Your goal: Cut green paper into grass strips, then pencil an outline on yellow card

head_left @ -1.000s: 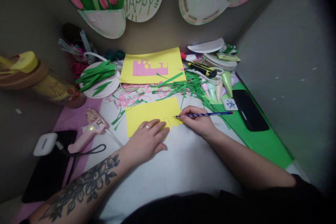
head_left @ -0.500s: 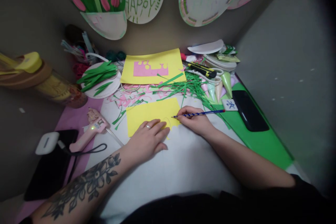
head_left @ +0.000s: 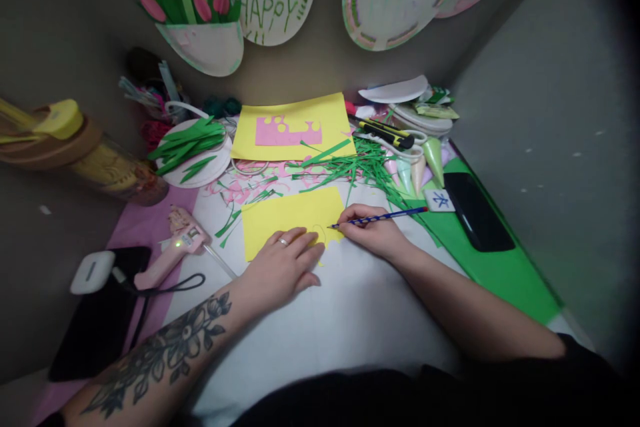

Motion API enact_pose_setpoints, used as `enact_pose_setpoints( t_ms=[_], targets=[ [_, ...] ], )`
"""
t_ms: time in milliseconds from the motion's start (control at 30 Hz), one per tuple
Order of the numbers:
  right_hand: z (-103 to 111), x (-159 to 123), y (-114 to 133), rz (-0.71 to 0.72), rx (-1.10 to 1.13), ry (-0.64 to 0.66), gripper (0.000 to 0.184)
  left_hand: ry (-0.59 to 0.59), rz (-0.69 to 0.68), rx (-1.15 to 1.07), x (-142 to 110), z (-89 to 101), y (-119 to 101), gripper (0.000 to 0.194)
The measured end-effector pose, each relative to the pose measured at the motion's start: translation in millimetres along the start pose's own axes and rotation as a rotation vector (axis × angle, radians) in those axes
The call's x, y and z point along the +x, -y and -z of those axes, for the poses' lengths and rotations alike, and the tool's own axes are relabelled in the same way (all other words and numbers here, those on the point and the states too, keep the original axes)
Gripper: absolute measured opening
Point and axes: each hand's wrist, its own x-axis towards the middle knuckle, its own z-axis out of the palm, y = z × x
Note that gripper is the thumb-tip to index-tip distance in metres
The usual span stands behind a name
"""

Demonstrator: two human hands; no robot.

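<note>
Yellow sheet: on my head feed, the near yellow sheet lies on the white table cover, between the two hands; its lower right edge looks scalloped.
Left hand: I see the left hand palm down with fingers outstretched over the lower part of the sheet, gripping nothing.
Right hand: the right hand is closed in a writing grip around a blue pencil, held near its point.
Pencil tip: it sits just right of a thin curved outline on the sheet; from here I cannot tell whether it touches the paper.
Step in hand: I judge this to be drawing a rounded shape in pencil near the cut edge.
Next stroke: to my mind, it calls for steady left-hand pressure and a light pencil path that meets the line cleanly, with the fingertips clear of the curve.
Behind the sheet: green paper strips lie close to its top edge; farther back, a pink sheet rests on another yellow sheet.
Left side: I note a pink glue gun with its light on, near the left forearm.
Right side: a black phone lies well apart from the pencil.
</note>
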Motion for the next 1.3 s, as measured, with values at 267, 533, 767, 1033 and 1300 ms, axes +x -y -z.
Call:
enact_pose_setpoints(
  t_ms=[267, 533, 767, 1033, 1300],
  targets=[
    [-1.1, -0.1, 0.1, -0.021, 0.019, -0.045, 0.009, 0.01, 0.001, -0.002, -0.1, 0.5, -0.2, 0.05],
    [1.0, 1.1, 2.2, -0.015, 0.062, 0.017, 0.007, -0.001, -0.003, 0.003, -0.2, -0.6, 0.6, 0.051],
    [0.6, 0.8, 2.4, -0.028, 0.054, 0.006, 0.007, 0.007, 0.0, 0.005, 1.3, 0.6, -0.2, 0.051],
    [1.7, 1.5, 3.4, -0.05, 0.09, 0.009, 0.007, 0.004, 0.002, 0.004, 0.7, 1.6, -0.3, 0.051],
    [3.4, 1.1, 5.0, -0.078, 0.11, 0.069, 0.006, -0.007, -0.004, 0.001, 0.6, 1.0, -0.3, 0.05]
  ],
)
